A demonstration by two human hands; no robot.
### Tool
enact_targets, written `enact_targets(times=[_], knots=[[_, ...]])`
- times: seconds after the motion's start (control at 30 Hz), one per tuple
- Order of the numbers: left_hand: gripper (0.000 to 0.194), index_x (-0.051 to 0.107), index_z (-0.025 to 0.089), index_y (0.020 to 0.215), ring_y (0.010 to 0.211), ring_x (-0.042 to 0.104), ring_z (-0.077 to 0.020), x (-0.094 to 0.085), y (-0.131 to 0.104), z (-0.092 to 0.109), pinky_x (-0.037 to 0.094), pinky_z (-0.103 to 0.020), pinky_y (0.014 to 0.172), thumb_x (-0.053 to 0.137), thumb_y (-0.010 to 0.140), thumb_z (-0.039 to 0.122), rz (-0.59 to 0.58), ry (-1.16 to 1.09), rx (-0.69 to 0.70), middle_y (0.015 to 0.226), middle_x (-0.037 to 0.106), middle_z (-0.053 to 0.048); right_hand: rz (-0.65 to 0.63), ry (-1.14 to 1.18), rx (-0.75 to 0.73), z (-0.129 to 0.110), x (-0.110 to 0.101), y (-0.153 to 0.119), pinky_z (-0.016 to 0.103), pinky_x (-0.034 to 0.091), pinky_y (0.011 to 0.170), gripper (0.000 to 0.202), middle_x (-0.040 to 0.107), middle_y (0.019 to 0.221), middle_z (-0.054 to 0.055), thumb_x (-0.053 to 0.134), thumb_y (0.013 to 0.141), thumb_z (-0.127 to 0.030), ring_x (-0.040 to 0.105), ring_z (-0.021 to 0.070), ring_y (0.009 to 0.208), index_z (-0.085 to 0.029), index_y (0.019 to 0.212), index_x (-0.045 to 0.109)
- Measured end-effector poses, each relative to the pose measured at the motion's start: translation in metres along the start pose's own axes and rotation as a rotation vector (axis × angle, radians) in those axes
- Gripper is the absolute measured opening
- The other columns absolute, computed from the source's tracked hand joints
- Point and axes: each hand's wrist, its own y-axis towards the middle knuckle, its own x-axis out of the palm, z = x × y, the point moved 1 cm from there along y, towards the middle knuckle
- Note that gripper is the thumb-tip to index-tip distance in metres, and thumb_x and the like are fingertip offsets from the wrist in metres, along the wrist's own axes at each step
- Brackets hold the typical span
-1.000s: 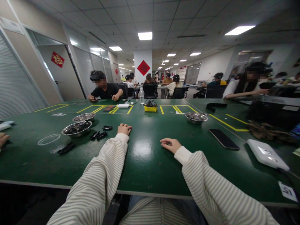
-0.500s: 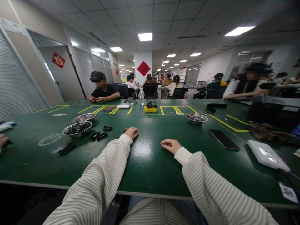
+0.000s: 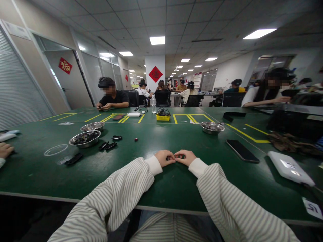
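Note:
My left hand (image 3: 165, 158) and my right hand (image 3: 185, 157) meet fingertip to fingertip just above the green table (image 3: 156, 188). Both are closed in a pinch, and whatever sits between the fingertips is too small or hidden to name. Beyond my left hand lies a small red and dark piece (image 3: 136, 139) on the tabletop. Farther left are several black plastic parts (image 3: 108, 146). A steel bowl (image 3: 75, 144) full of dark parts stands beside them, with a second steel bowl (image 3: 85, 127) behind it.
A phone (image 3: 242, 151) and a white power bank (image 3: 290, 168) lie at the right. Another steel bowl (image 3: 212, 128) stands farther back. A clear plastic cup (image 3: 57, 153) is at the left. A yellow tray (image 3: 163, 117) holds cables near a bottle (image 3: 153, 104). A co-worker's hand (image 3: 5, 150) shows at the left edge.
My left hand has drawn back and to the right from beside the small red piece to meet my right hand. My right hand has stayed nearly in place.

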Motion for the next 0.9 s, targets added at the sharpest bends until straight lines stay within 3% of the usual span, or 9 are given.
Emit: enact_targets(times=[0.13,0.23,0.33,0.47,0.53,0.67,0.9], knots=[[0.019,0.058,0.017,0.073,0.07,0.048,-0.0118,-0.02,0.002,-0.023,0.038,-0.024,0.068,0.045,0.073,0.031,0.195,0.13,-0.158,0.071,0.055,-0.002,-0.026,-0.05,-0.045,0.0,0.002,0.0,0.024,0.039,0.059,0.025,0.061,0.071,0.003,0.057,0.062,-0.036,0.048,0.0117,0.059,-0.018,0.079,0.064],[0.017,0.057,0.017,0.081,0.093,0.04,-0.0203,-0.045,-0.006,-0.059,0.032,-0.034,0.082,0.049,0.07,0.028,0.361,0.393,-0.365,0.09,0.053,-0.005,-0.051,-0.068,-0.094,0.001,0.002,0.0,0.025,0.039,0.06,0.023,0.06,0.074,0.004,0.06,0.06,-0.036,0.048,0.0129,0.063,-0.02,0.076,0.065],[0.03,0.051,0.018,0.098,0.105,0.028,-0.028,-0.068,-0.026,-0.103,0.028,-0.042,0.083,0.05,0.069,0.023,0.478,0.554,-0.68,0.103,0.046,-0.008,-0.067,-0.08,-0.118,0.002,0.003,0.0,0.025,0.038,0.061,0.017,0.06,0.075,0.003,0.059,0.061,-0.034,0.049,0.0139,0.067,-0.022,0.072,0.065],[0.022,0.056,0.015,0.091,0.096,0.037,-0.029,-0.081,-0.048,-0.14,0.035,-0.04,0.074,0.047,0.071,0.019,0.388,0.534,-0.888,0.096,0.049,-0.012,-0.047,-0.076,-0.118,-0.002,0.002,-0.001,0.023,0.039,0.058,0.011,0.059,0.07,0.002,0.059,0.06,-0.026,0.049,0.0127,0.064,-0.021,0.068,0.064],[0.02,0.057,0.016,0.088,0.091,0.042,-0.0254,-0.081,-0.049,-0.144,0.037,-0.037,0.072,0.047,0.071,0.019,0.306,0.514,-0.867,0.091,0.051,-0.011,-0.015,-0.048,-0.072,-0.004,0.001,-0.002,0.021,0.039,0.055,0.011,0.058,0.063,0.001,0.057,0.057,-0.019,0.05,0.011,0.059,-0.019,0.067,0.062],[0.021,0.057,0.016,0.09,0.084,0.045,-0.0169,-0.071,-0.035,-0.128,0.036,-0.029,0.076,0.047,0.071,0.019,0.198,0.466,-0.641,0.085,0.054,-0.005,0.052,0.072,0.062,-0.006,0.001,-0.002,0.018,0.038,0.047,0.014,0.055,0.054,-0.002,0.05,0.055,-0.012,0.046,0.0065,0.046,-0.016,0.066,0.057],[0.025,0.053,0.018,0.094,0.073,0.047,-0.0122,-0.029,-0.007,-0.06,0.038,-0.024,0.071,0.051,0.069,0.023,0.125,0.242,-0.224,0.076,0.056,-0.001,0.098,0.156,0.13,0.003,0.004,0.0,0.017,0.04,0.045,0.015,0.055,0.051,-0.002,0.049,0.055,-0.014,0.046,0.0061,0.042,-0.015,0.067,0.057]])
